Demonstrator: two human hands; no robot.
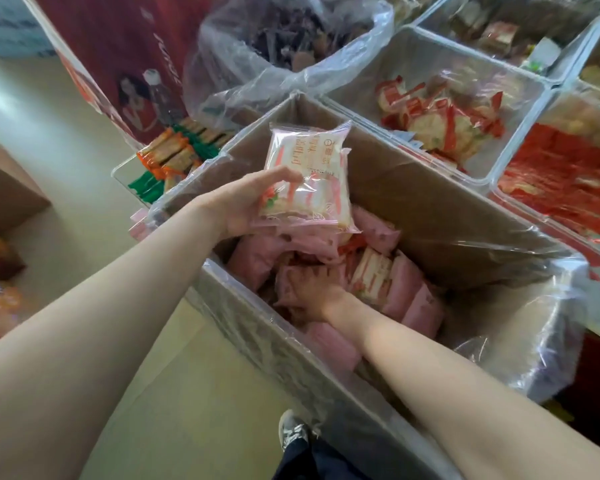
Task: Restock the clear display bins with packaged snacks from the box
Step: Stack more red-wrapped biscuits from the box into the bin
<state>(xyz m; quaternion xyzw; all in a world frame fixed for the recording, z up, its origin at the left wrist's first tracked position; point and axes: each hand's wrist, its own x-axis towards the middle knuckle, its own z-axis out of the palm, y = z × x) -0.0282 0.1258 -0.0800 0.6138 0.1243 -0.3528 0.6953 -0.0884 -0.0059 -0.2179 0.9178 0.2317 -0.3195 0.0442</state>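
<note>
Pink snack packets [307,181] in left hand [246,206] above box [430,209]

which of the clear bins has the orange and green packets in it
The clear bin left of the cardboard box, by the red poster; those right of the box hold red and white packets.

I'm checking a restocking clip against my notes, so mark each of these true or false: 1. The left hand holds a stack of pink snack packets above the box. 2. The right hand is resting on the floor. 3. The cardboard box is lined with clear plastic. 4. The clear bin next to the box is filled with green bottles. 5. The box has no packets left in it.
1. True: the left hand grips a stack of pink snack packets above the cardboard box.
2. False: the right hand reaches down among the packets in the box.
3. True: a clear plastic liner drapes over its rim.
4. False: the clear bin holds red-and-white wrapped snacks.
5. False: many pink packets lie inside.
</note>
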